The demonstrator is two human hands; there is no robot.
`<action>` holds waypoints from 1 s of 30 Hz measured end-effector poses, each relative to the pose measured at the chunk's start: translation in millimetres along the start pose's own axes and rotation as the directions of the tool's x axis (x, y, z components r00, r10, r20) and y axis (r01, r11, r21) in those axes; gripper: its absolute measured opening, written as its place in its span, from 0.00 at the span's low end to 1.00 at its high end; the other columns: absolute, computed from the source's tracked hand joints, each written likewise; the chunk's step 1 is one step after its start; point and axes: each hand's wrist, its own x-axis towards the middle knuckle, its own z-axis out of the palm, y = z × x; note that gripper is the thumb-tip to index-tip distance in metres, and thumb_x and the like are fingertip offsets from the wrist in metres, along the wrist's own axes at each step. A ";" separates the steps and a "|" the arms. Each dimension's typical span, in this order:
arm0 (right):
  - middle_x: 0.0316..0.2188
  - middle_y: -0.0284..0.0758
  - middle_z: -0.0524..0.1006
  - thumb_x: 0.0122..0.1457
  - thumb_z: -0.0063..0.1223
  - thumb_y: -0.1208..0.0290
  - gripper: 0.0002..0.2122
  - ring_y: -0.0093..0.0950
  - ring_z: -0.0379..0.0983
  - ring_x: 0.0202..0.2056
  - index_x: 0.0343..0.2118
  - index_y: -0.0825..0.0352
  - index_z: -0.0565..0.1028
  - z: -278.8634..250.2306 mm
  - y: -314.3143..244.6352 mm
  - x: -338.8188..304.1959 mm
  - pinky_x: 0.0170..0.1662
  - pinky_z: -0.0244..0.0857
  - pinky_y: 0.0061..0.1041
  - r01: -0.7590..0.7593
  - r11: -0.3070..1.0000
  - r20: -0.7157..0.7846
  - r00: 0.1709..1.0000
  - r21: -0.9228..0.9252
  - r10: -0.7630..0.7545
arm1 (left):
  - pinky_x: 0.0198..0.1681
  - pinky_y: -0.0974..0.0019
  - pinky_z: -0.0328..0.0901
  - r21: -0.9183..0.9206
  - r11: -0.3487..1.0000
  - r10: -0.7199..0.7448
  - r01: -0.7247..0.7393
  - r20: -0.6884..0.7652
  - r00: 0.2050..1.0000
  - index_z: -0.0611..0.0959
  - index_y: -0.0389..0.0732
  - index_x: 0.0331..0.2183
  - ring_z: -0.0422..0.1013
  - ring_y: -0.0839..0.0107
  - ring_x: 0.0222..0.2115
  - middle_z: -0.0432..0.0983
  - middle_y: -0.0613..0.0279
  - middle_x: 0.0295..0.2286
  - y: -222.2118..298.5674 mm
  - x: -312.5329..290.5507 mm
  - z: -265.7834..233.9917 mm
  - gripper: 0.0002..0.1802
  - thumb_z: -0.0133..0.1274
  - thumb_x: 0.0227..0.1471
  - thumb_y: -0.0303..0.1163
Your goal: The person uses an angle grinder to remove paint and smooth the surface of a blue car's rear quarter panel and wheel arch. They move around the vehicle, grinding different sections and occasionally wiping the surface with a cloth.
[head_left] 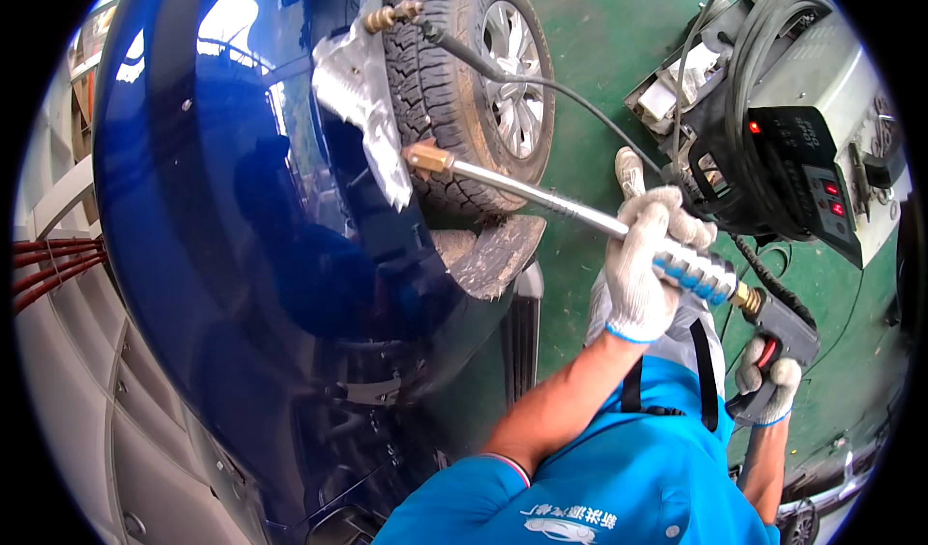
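Observation:
My left hand (643, 270), in a white knit glove, is closed round the slide hammer (556, 202) of a dent puller, at the ribbed silver-and-blue sliding weight. My gloved right hand (768, 381) grips the dark pistol handle of the spot-welding gun (791, 328) at the tool's rear, with fingers by its red trigger. The rod's brass tip (427, 157) lies at the edge of a bare-metal patch (362, 100) on the blue car panel (280, 245); whether it touches is unclear. Higher on that patch sits a brass ground clamp (391, 15) with a cable.
Behind the patch stands a tyre (425, 91) with a silver wheel (509, 76), a dirty mud flap (493, 255) below it. At right is a welding machine (831, 158) with coiled black cables (759, 91) and red-lit displays. The cable (599, 115) crosses above the green floor (604, 23).

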 end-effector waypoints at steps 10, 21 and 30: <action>0.18 0.42 0.74 0.46 0.62 0.69 0.19 0.33 0.70 0.15 0.38 0.81 0.75 26.6 -2.4 -2.5 0.20 0.69 0.35 0.012 1.000 -0.063 0.998 -0.017 -0.013 | 0.28 0.70 0.63 -0.054 0.992 0.112 -0.118 -0.106 0.988 0.77 0.41 0.38 0.62 0.77 0.21 0.67 0.72 0.22 185.5 70.4 -13.4 0.13 0.52 0.68 0.41; 0.17 0.43 0.74 0.47 0.62 0.68 0.19 0.35 0.70 0.16 0.39 0.78 0.76 -0.4 7.1 -3.4 0.20 0.67 0.36 -0.024 1.000 -0.002 1.000 -0.011 0.024 | 0.16 0.74 0.52 0.029 0.972 0.235 -0.233 -0.100 0.967 0.73 0.46 0.32 0.50 0.82 0.14 0.56 0.77 0.17 174.5 84.2 -8.9 0.13 0.56 0.66 0.40; 0.16 0.46 0.75 0.45 0.70 0.63 0.21 0.38 0.72 0.17 0.34 0.78 0.76 -2.0 8.2 -7.8 0.21 0.68 0.36 -0.042 0.998 -0.039 0.998 -0.045 0.040 | 0.17 0.74 0.52 -0.338 0.941 0.128 0.002 0.362 0.923 0.70 0.48 0.28 0.49 0.82 0.14 0.54 0.76 0.17 170.1 77.9 -9.8 0.13 0.50 0.68 0.33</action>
